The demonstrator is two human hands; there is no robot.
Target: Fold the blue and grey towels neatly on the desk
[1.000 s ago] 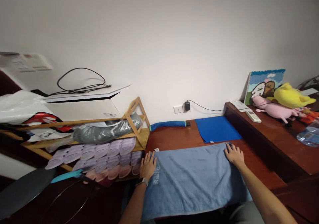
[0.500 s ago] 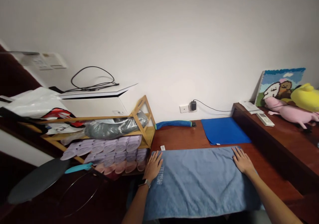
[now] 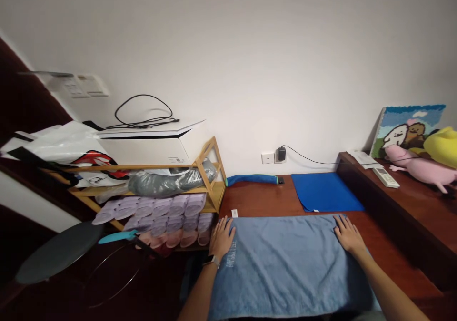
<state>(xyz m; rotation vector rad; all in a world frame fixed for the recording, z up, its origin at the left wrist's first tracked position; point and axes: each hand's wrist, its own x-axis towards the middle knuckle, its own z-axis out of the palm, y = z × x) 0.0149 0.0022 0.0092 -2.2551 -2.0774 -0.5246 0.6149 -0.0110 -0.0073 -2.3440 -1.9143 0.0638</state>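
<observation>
A blue-grey towel (image 3: 285, 264) lies spread over the brown wooden surface, slightly creased, with pale lettering near its left edge. Its near side reaches the bottom of the view. My left hand (image 3: 222, 238) rests flat on the towel's far left corner, fingers extended, a watch on the wrist. On the far right corner lies my right hand (image 3: 348, 234), palm down with the fingers spread. A small white tag (image 3: 234, 213) sticks out from the far edge beside my left fingertips.
Behind the towel lie a flat blue cloth (image 3: 326, 191) and a narrow blue roll (image 3: 252, 180). Left stands a wooden rack (image 3: 210, 169) with slippers (image 3: 178, 207) and a white box (image 3: 150, 150). A raised ledge (image 3: 410, 197) on the right bears a remote (image 3: 385, 177) and plush toys (image 3: 417, 164).
The view has shifted slightly, so the scene sits a little further right. Both hands stay flat on the towel's far corners, and the towel looks unchanged.
</observation>
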